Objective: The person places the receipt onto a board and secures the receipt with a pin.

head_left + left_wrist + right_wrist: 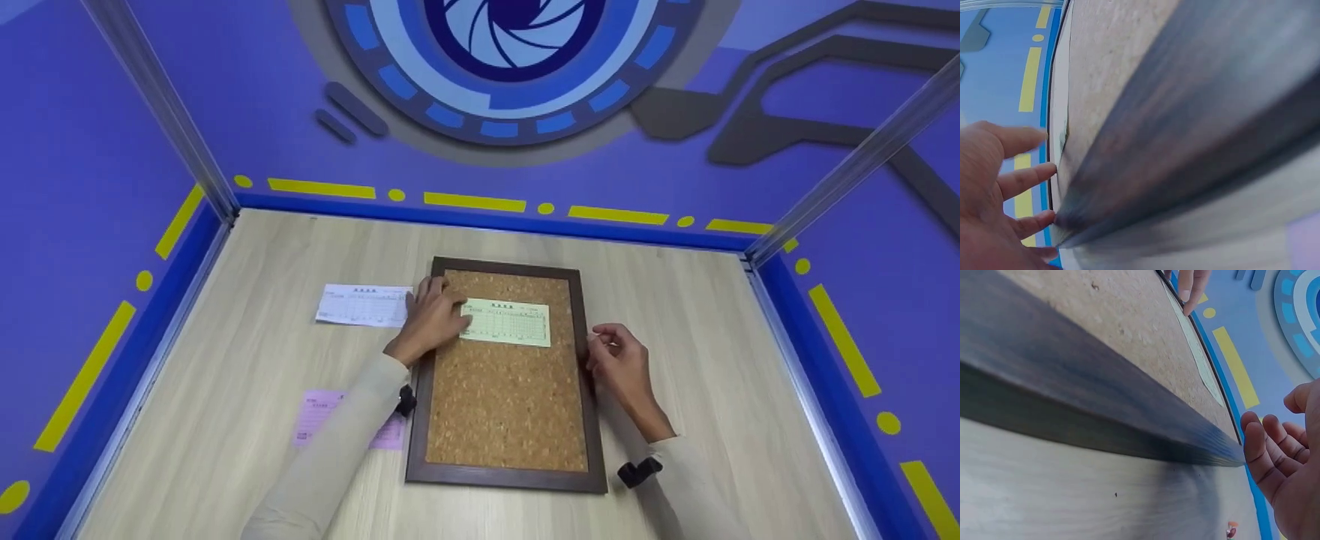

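A cork board in a dark brown frame lies on the table, with a pale green printed slip across its upper part. My left hand reaches over the frame's left side, fingers spread and thumb at the slip's left end. The left wrist view shows its fingers extended toward the frame's far corner. Beside the frame's right edge is my right hand. Its fingers curl loosely in the right wrist view, the thumb stands apart, and nothing shows between them.
A white printed slip lies left of the board, its right end by my left hand. Lower down, a purple slip is partly under my left forearm in the head view. Blue panels wall the wooden table at the back and sides.
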`<action>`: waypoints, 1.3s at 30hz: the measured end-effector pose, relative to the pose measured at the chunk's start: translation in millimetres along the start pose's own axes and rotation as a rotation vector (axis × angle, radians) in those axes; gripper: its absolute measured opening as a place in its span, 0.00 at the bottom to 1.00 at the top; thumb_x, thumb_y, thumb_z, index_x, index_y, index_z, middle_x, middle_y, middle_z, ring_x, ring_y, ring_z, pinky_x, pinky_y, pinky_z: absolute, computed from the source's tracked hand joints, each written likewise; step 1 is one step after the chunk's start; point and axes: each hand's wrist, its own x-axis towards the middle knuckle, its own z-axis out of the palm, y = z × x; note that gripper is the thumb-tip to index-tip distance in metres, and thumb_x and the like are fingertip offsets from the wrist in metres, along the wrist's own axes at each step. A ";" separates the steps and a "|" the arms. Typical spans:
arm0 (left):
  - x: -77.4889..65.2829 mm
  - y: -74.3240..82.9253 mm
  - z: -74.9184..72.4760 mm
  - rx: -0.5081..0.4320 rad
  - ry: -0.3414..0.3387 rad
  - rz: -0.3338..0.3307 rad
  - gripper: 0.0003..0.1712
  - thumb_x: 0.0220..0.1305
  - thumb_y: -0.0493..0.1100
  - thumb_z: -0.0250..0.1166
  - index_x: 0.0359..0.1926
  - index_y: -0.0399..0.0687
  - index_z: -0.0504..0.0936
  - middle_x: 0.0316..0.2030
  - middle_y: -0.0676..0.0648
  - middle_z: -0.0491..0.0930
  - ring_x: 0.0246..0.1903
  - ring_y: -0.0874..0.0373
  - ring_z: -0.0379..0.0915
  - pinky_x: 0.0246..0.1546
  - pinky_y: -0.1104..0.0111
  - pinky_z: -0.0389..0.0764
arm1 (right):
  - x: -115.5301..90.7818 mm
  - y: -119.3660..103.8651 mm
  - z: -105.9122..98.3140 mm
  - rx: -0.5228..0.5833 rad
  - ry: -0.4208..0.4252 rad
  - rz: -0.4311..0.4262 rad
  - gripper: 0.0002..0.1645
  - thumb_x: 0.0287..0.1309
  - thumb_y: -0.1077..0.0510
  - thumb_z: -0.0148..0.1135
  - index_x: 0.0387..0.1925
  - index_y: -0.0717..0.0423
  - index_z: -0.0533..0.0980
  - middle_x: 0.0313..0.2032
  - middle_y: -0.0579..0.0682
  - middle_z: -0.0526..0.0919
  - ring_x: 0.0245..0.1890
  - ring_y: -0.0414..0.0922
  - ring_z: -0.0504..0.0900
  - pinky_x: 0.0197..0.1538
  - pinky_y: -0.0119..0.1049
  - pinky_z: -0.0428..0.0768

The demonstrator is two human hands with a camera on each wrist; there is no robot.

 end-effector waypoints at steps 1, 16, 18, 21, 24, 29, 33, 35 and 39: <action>-1.1 -0.7 0.5 -0.024 -0.006 0.001 0.25 0.70 0.51 0.71 0.61 0.42 0.89 0.74 0.32 0.69 0.78 0.35 0.55 0.73 0.22 0.52 | -0.1 0.3 -0.3 0.000 0.003 0.008 0.10 0.75 0.64 0.68 0.53 0.66 0.82 0.36 0.66 0.85 0.24 0.57 0.85 0.21 0.30 0.78; -10.6 -8.4 3.0 -0.175 -0.078 -0.024 0.37 0.67 0.57 0.75 0.70 0.41 0.84 0.85 0.33 0.56 0.86 0.28 0.37 0.82 0.34 0.44 | -4.0 18.3 -13.9 -0.068 0.069 -0.073 0.09 0.74 0.64 0.70 0.50 0.65 0.85 0.39 0.59 0.88 0.34 0.44 0.85 0.38 0.24 0.81; -11.5 -11.1 4.3 -0.179 -0.090 -0.015 0.39 0.67 0.58 0.75 0.72 0.41 0.82 0.85 0.34 0.55 0.85 0.27 0.36 0.82 0.33 0.43 | -6.6 10.9 -15.1 -0.076 0.071 -0.076 0.10 0.74 0.65 0.70 0.51 0.67 0.84 0.42 0.61 0.88 0.39 0.46 0.85 0.43 0.23 0.80; -12.5 -13.5 5.4 -0.172 -0.107 0.007 0.42 0.68 0.60 0.74 0.75 0.41 0.80 0.85 0.35 0.55 0.85 0.25 0.35 0.82 0.32 0.40 | -8.0 4.9 -16.7 -0.078 0.071 -0.062 0.12 0.74 0.67 0.69 0.54 0.72 0.83 0.47 0.65 0.88 0.44 0.52 0.86 0.47 0.25 0.81; -14.1 -12.7 3.5 -0.142 -0.128 0.034 0.45 0.68 0.61 0.74 0.77 0.41 0.77 0.86 0.35 0.56 0.84 0.22 0.33 0.82 0.32 0.37 | -7.2 8.9 -19.8 -0.084 0.075 -0.048 0.13 0.74 0.67 0.69 0.54 0.71 0.83 0.50 0.64 0.87 0.48 0.53 0.86 0.50 0.27 0.82; -17.0 -20.1 6.9 -0.177 -0.145 0.069 0.50 0.64 0.62 0.75 0.78 0.40 0.74 0.86 0.35 0.54 0.84 0.22 0.28 0.81 0.30 0.35 | -4.6 26.0 -26.2 -0.097 0.084 -0.039 0.13 0.74 0.61 0.71 0.54 0.64 0.85 0.53 0.60 0.88 0.53 0.49 0.84 0.56 0.30 0.81; -18.0 -28.1 11.0 -0.242 -0.141 0.083 0.52 0.62 0.64 0.77 0.79 0.42 0.72 0.87 0.36 0.52 0.84 0.23 0.25 0.79 0.27 0.36 | -4.9 29.1 -31.2 -0.100 0.071 -0.039 0.15 0.75 0.58 0.72 0.55 0.64 0.85 0.54 0.60 0.87 0.55 0.50 0.83 0.61 0.38 0.80; -18.0 -31.5 13.2 -0.258 -0.141 0.084 0.53 0.62 0.66 0.76 0.80 0.44 0.72 0.88 0.37 0.50 0.85 0.25 0.24 0.79 0.26 0.35 | -4.8 31.1 -34.4 -0.102 0.059 -0.030 0.15 0.75 0.57 0.72 0.55 0.64 0.85 0.55 0.60 0.87 0.56 0.50 0.83 0.62 0.38 0.79; -18.6 -33.7 12.6 -0.270 -0.154 0.069 0.53 0.64 0.66 0.75 0.83 0.49 0.69 0.89 0.41 0.47 0.86 0.29 0.21 0.79 0.27 0.35 | -5.1 34.7 -40.1 -0.127 0.038 -0.008 0.16 0.75 0.56 0.72 0.56 0.63 0.84 0.55 0.59 0.87 0.57 0.47 0.83 0.61 0.31 0.78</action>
